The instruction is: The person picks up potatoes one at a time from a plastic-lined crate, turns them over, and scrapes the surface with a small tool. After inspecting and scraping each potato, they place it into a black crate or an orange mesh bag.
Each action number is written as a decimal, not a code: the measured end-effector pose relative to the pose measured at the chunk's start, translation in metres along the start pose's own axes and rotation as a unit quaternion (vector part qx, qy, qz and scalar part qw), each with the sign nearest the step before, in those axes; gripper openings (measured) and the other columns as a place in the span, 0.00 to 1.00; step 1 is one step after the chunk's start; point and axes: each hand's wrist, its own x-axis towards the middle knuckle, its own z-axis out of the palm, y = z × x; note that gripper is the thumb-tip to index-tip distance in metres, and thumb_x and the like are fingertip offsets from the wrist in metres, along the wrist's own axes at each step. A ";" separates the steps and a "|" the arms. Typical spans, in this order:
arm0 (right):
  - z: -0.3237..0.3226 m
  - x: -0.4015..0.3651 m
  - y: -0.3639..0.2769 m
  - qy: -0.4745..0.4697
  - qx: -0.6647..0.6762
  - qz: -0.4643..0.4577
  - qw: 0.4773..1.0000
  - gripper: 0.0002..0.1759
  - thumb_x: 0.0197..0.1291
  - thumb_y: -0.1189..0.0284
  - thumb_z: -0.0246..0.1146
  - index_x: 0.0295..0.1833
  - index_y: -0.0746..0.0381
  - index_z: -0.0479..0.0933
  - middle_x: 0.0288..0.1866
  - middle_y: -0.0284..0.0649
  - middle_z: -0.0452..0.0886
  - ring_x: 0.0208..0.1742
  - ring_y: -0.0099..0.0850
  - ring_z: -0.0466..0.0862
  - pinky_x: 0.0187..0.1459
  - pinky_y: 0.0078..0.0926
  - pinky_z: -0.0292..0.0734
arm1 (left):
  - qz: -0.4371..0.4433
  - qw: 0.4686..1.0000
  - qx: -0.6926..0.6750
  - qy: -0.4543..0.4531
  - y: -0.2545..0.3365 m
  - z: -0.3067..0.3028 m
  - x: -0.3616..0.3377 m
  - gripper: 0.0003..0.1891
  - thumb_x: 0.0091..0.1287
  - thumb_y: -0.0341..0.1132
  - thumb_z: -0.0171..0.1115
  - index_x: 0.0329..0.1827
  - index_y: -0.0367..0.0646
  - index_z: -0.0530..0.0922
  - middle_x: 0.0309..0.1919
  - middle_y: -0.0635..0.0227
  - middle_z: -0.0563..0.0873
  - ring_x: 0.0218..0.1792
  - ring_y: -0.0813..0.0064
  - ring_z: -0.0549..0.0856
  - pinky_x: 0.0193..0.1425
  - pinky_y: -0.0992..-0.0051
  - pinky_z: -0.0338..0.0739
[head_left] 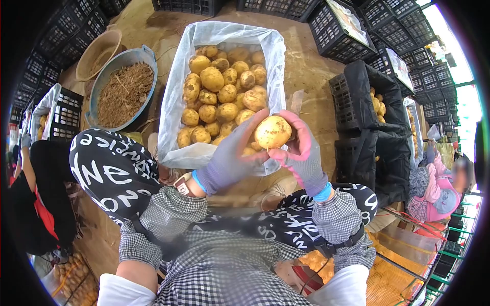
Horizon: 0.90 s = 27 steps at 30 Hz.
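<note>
In the head view a round yellow potato (272, 132), with a few dark soil specks, is held up between my two gloved hands. My left hand (230, 155), in a grey-purple glove, has its fingers and thumb around the potato's left side. My right hand (305, 155), in a pink and grey glove, grips the right side, with its thumb tip at the lower edge. Just beyond them stands a crate lined with white film (176, 97), holding many soil-marked potatoes (212, 79). Parts of the nearest potatoes are hidden behind my left hand.
To the left stand a blue tub (151, 64) of brown soil and debris and a tan basin (84, 64). Black crates (352, 112) at the right hold potatoes in dark liners. More crates are stacked around the edges. A person in pink (439, 191) sits at the right; another person (43, 188) is at the left.
</note>
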 end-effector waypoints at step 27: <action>-0.005 -0.002 0.007 -0.011 -0.271 -0.192 0.943 0.33 0.46 0.80 0.73 0.62 0.60 0.76 0.63 0.41 0.78 0.65 0.38 0.77 0.66 0.32 0.70 | 0.003 0.995 -0.097 0.013 0.008 0.000 -0.006 0.25 0.60 0.31 0.72 0.61 0.35 0.78 0.64 0.57 0.77 0.66 0.68 0.75 0.71 0.69 0.69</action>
